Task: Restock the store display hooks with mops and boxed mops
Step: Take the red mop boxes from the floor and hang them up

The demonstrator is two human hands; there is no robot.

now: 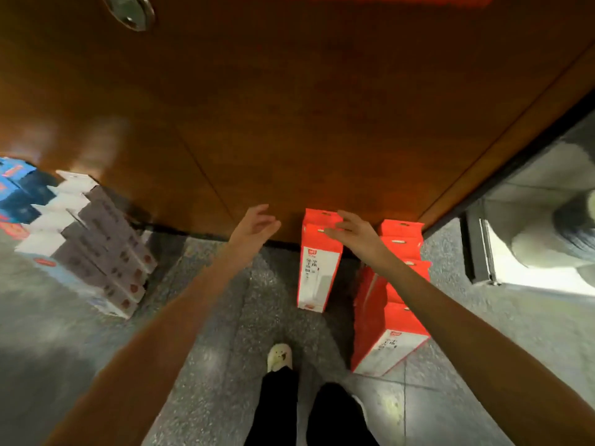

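A tall red and white mop box [317, 268] stands upright on the grey floor against a brown wooden door. My right hand [352, 230] rests on its red top edge, fingers spread over the hanging tab, not clearly closed around it. My left hand [256, 225] hovers open to the left of the box, apart from it, holding nothing. To the right, a row of several more red and white mop boxes [394, 304] leans in a stack from the door toward me.
A pile of white and grey boxes [96, 249] lies at the left, with blue boxes [19, 194] behind it. The wooden door [289, 107] fills the view ahead. A glass panel with a dark frame [483, 249] is at the right. My feet stand on the speckled floor [225, 317].
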